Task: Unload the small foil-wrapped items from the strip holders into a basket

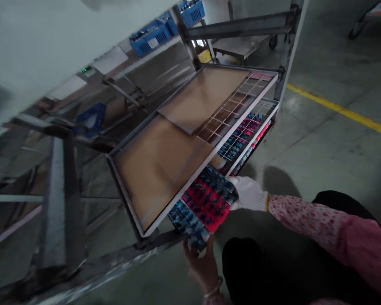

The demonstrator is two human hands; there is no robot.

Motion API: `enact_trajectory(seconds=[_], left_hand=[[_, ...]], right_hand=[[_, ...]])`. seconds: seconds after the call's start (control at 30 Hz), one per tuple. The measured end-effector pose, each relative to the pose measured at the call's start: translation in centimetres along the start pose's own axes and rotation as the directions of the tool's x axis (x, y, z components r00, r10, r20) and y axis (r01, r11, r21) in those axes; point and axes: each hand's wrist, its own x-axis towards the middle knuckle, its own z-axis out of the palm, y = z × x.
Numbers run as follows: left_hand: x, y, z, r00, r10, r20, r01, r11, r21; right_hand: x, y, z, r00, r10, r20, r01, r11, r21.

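Note:
A flat panel of small parts in red and dark blue-green rows (206,203) sticks out from under the rack's upper shelf. My left hand (203,262), bare and with a bracelet at the wrist, grips its near lower corner between thumb and fingers. On the panel's right edge my right hand (249,192), in a white glove, is closed; its fingertips are partly hidden. The panel's far part is hidden beneath the shelf. Above it, the wire-grid shelf (227,116) carries brown cardboard sheets (161,165).
A lower shelf (263,140) holds similar red and dark parts. Metal frame posts (55,203) stand at left. Blue crates (152,38) sit on a bench behind. A wheeled cart (241,44) stands beyond the rack. A yellow line (339,109) crosses the floor at right.

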Motion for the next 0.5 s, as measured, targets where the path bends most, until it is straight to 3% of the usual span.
enact_trajectory(seconds=[0.13, 0.23, 0.3, 0.37, 0.43, 0.5], left_hand=[[-3.8, -3.6, -1.8, 0.983, -0.088, 0.164, 0.096, 0.994, -0.044], [-3.2, -5.4, -2.8, 0.957, -0.077, 0.280, 0.181, 0.912, -0.367], [-1.3, -5.9, -2.8, 0.936, -0.108, 0.334, 0.273, 0.822, -0.500], [1.1, -5.6, -2.4, 0.903, -0.163, 0.397, 0.367, 0.773, -0.518], [3.5, -4.6, -1.6, 0.830, -0.235, 0.506, 0.501, 0.714, -0.490], [5.2, -3.0, -0.6, 0.802, -0.241, 0.547, 0.523, 0.725, -0.448]], right_hand=[[-6.0, 1.2, -0.7, 0.994, 0.090, 0.058, -0.095, 0.992, 0.082], [-7.7, 2.5, -1.7, 0.990, 0.078, 0.114, -0.105, 0.961, 0.254], [-7.0, 3.6, -2.2, 0.986, 0.049, 0.157, -0.118, 0.876, 0.468], [-4.8, 4.1, -2.3, 0.976, 0.104, 0.193, -0.207, 0.725, 0.657], [-1.7, 3.9, -1.8, 0.935, 0.239, 0.263, -0.355, 0.576, 0.737], [1.6, 2.8, -0.9, 0.878, 0.341, 0.336, -0.470, 0.485, 0.737]])
